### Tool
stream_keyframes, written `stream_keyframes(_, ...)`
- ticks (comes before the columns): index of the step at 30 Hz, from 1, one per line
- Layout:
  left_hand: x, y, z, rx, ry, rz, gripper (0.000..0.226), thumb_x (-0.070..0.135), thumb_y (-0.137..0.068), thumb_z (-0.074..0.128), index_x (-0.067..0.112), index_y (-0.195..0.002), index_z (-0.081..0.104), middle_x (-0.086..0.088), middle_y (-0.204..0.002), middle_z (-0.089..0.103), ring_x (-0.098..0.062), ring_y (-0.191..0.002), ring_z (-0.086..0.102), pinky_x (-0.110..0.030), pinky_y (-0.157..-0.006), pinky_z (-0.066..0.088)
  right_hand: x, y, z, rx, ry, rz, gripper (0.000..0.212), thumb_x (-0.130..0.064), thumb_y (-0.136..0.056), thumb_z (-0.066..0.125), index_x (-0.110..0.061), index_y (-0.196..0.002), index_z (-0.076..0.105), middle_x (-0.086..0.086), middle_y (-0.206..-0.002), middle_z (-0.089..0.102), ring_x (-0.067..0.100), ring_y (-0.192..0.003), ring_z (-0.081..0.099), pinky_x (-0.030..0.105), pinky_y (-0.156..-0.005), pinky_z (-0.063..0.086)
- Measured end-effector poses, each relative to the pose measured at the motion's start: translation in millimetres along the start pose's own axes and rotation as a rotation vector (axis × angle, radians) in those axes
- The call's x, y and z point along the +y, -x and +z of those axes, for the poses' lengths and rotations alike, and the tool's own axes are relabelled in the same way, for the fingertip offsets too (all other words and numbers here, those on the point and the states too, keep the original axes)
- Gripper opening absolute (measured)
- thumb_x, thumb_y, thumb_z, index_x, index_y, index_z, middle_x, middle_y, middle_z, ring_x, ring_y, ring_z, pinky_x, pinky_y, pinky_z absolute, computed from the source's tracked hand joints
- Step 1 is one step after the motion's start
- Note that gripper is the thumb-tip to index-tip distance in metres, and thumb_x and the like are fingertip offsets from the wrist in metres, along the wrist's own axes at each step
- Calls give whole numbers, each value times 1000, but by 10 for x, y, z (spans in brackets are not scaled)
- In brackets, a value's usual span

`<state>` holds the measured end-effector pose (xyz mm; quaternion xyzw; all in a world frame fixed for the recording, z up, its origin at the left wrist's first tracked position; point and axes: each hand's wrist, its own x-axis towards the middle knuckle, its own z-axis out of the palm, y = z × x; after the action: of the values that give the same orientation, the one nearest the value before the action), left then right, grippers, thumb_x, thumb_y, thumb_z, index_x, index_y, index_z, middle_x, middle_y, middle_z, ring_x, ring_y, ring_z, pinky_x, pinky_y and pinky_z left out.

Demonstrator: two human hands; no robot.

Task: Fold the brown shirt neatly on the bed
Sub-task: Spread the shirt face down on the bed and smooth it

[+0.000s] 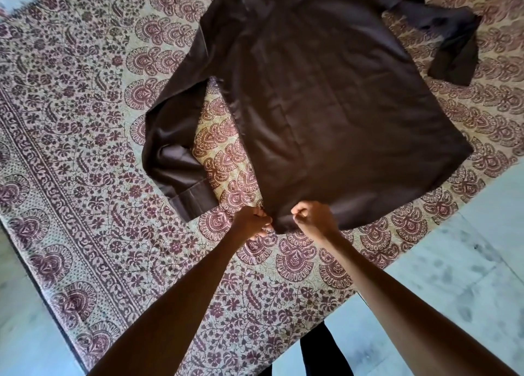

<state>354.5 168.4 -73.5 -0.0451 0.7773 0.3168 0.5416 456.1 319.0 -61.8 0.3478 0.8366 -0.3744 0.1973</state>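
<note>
- Head view looks down on a brown shirt [326,114], which lies spread flat across the middle of the bed [71,137] with its collar end away from the person and its hem toward them.
- A cream bedspread [93,97] printed with maroon flowers and paisley shapes covers the bed, and the shirt rests directly on it.
- The left hand [253,219] is at the nearest corner of the hem, fingers curled in and pinching the cloth's edge.
- The right hand [313,217] is just beside it on the same hem, fingers closed tight in a fist around the fabric.
- Both hands are close together, with a small bit of hem between them, and the cloth there is drawn into a point.
- The left-side sleeve [173,126] angles out from the body, bends back, and ends with its cuff [195,200] flat on the bedspread near the left hand.
- The right-side sleeve [453,46] lies crumpled and doubled over at the far right.
- Pale, smudged floor [459,276] shows beyond the bed's near edge, and a dark trouser leg [320,350] stands between the forearms.
</note>
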Motion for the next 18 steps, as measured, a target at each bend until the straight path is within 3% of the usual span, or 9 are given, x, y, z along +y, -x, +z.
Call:
stream_keyframes(4, 2, 64, 93, 74, 54, 6, 14, 5, -86, 64, -6, -95, 65, -12, -72, 65, 0, -33, 55, -13, -30, 35, 165, 7, 16, -145, 64, -27, 19, -14, -80, 65, -23, -96, 71, -5, -90, 74, 13, -86, 70, 26, -77, 55)
stream_keyframes(7, -87, 110, 140, 49, -85, 9, 14, 8, -84, 66, -5, -88, 70, -17, -77, 70, -3, -36, 58, -13, -31, 35, 236, 64, 70, -155, 112, -83, 23, -9, -82, 66, -22, -101, 69, -7, -87, 70, 8, -76, 65, 24, -69, 53)
stream_keyframes(9, -160, 129, 152, 45, -172, -5, 15, 13, -81, 68, -1, -86, 72, -14, -79, 74, -12, -47, 65, -17, -38, 45, 270, 71, 53, -184, 77, -101, 23, -11, -82, 68, -19, -103, 69, -4, -89, 72, 9, -78, 66, 26, -72, 56)
stream_keyframes(11, -136, 167, 138, 144, -264, 31, 14, 17, -77, 69, 5, -85, 73, -12, -83, 75, -21, -65, 70, -27, -55, 56, 274, 64, -50, -190, -4, -81, 19, -13, -82, 69, -16, -101, 71, 2, -91, 75, 12, -80, 69, 29, -76, 57)
stream_keyframes(15, 265, 234, 86, 287, -339, 265, 14, 12, -82, 65, 4, -93, 68, -13, -93, 72, -19, -73, 62, -19, -50, 39, 278, -52, -502, 24, -88, -44, 10, -16, -81, 69, -18, -90, 72, 0, -87, 75, 13, -81, 70, 24, -76, 54)
stream_keyframes(18, 714, 136, 100, 285, -328, 355, 24, 14, -79, 71, 5, -100, 66, -13, -99, 69, -25, -88, 64, -20, -65, 40, 333, -244, -989, 144, -85, 8, 8, -21, -80, 69, -20, -87, 73, 1, -86, 75, 16, -84, 71, 20, -71, 47)
